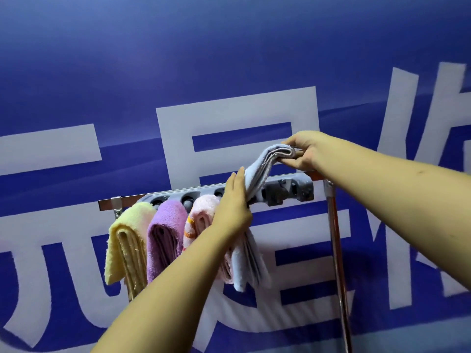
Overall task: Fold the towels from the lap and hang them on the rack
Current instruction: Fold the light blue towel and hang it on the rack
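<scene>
Blue towel (251, 184) folded, draped over rack (285, 191), right of middle; lower end hangs below rail, upper end lifted toward right end. Right hand (303, 151) pinched shut on upper end. Left hand (233, 202) flat, fingers straight, pressed on towel at rail. Pink towel (201, 217), purple towel (165, 235), yellow towel (127, 240) hang toward left end. Pole (337, 250) under right end. Blue banner (229, 59) behind.
</scene>
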A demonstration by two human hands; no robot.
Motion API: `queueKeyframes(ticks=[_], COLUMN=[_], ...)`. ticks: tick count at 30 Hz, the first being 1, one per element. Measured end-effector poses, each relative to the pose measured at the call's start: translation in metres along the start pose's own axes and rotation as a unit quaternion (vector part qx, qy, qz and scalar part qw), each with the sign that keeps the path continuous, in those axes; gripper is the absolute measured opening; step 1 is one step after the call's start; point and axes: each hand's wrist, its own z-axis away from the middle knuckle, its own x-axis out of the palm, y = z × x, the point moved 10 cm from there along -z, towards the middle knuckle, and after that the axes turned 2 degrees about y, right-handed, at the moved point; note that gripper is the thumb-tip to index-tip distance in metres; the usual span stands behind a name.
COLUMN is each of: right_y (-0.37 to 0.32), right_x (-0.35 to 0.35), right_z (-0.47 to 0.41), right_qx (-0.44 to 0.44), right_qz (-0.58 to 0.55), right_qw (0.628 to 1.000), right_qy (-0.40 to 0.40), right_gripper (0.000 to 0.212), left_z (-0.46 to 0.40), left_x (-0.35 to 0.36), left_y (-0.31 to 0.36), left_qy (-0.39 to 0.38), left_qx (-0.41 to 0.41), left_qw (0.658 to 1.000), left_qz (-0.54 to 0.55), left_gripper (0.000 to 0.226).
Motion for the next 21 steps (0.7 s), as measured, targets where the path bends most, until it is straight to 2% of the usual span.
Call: queueKeyframes(ticks=[4,6,10,15,21], right_y=[0.017,0.025,0.050,0.081,0.133], right_x=[-0.033,-0.048,-0.067,-0.076,-0.090], right_z=[0.001,0.001,0.012,0.027,0.031], right_qx=[0.034,0.033,0.060,0.045,0.068], right_qz=[0.008,0.027,0.034,-0.013,-0.027], right_qw=[0.999,0.999,0.997,0.998,0.995], right_qy=[0.023,0.034,0.026,0.039,0.061], right_gripper=[0.022,0.023,0.010,0.024,0.017], left_z=[0.001,0.004,0.011,0.022,0.027], left_x=[-0.014,-0.028,-0.051,-0.072,-0.067], left_y=[0.005,0.010,0.022,0.033,0.035], left_qy=[-0.036,-0.023,0.024,0.062,0.040], left_qx=[0.024,0.043,0.098,0.107,0.118], left_qw=[0.999,0.998,0.986,0.962,0.953], left_qz=[-0.020,-0.050,-0.136,-0.243,-0.275], left_gripper=[0.081,0.075,0.055,0.024,0.023])
